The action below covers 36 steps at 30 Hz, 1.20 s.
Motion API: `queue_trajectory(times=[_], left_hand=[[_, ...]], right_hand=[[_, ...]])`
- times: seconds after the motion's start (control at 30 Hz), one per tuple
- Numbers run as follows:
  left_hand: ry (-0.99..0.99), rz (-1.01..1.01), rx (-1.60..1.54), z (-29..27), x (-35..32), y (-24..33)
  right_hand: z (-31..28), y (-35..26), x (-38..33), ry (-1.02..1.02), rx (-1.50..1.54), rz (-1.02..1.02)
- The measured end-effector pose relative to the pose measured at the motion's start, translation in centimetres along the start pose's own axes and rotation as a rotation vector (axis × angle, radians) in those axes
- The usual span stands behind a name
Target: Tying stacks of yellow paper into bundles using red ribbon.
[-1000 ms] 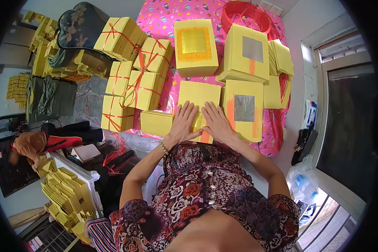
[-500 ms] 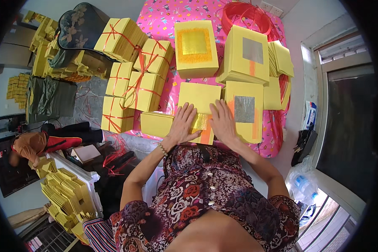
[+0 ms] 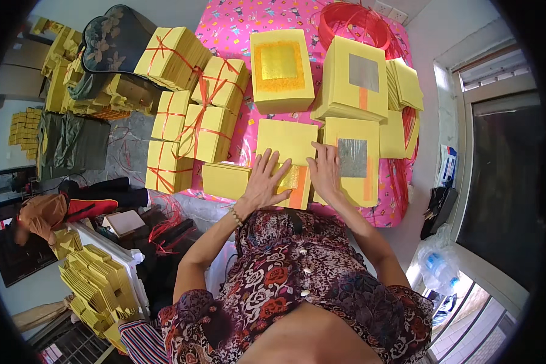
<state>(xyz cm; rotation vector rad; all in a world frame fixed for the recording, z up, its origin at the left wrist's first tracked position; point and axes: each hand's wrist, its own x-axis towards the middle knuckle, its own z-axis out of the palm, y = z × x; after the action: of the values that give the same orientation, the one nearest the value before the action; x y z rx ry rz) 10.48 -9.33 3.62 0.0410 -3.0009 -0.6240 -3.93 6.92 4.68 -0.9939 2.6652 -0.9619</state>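
A yellow paper sheet (image 3: 287,139) lies in front of me, its far part plain and its near part showing a gold foil square with an orange stripe. My left hand (image 3: 264,180) rests flat on its left side, fingers spread. At its right edge is my right hand (image 3: 326,172), with fingers bent and apart, over the gap to the neighbouring stack. That stack of yellow paper (image 3: 352,130) bears a silver foil square. Farther off stand a stack with a gold square (image 3: 282,100) and a taller stack with a silver square (image 3: 340,51).
Bundles of yellow paper (image 3: 209,130) tied with red ribbon stand at the left on the pink cloth (image 3: 258,15). A red ribbon coil (image 3: 327,24) sits at the back right. Another person (image 3: 45,212) is at the far left beside folded yellow papers (image 3: 97,276). A striped sleeve (image 3: 142,340) shows lower left.
My right hand has drawn its fingers in and shifted a little toward the sheet's right edge. My left hand's fingers have spread slightly while staying on the paper.
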Motion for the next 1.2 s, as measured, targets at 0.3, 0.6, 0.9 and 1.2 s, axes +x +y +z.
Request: queue_trajectory(times=[0.3,0.6,0.9,1.2], left_hand=[[-0.01,-0.003,0.016,-0.1,0.1,0.1],[-0.018,-0.005,0.026,-0.1,0.2,0.3],[-0.065,-0.007,0.06,-0.1,0.3,0.0],[-0.049,0.015,0.012,0.1,0.1,-0.2]], right_hand=[[0.1,0.0,0.4,-0.008,-0.017,-0.017],[0.1,0.5,0.4,-0.046,-0.065,-0.061],[-0.8,-2.1,-1.5,-0.178,-0.187,-0.319],[0.3,-0.6,-2.6,-0.55,-0.231,-0.404]])
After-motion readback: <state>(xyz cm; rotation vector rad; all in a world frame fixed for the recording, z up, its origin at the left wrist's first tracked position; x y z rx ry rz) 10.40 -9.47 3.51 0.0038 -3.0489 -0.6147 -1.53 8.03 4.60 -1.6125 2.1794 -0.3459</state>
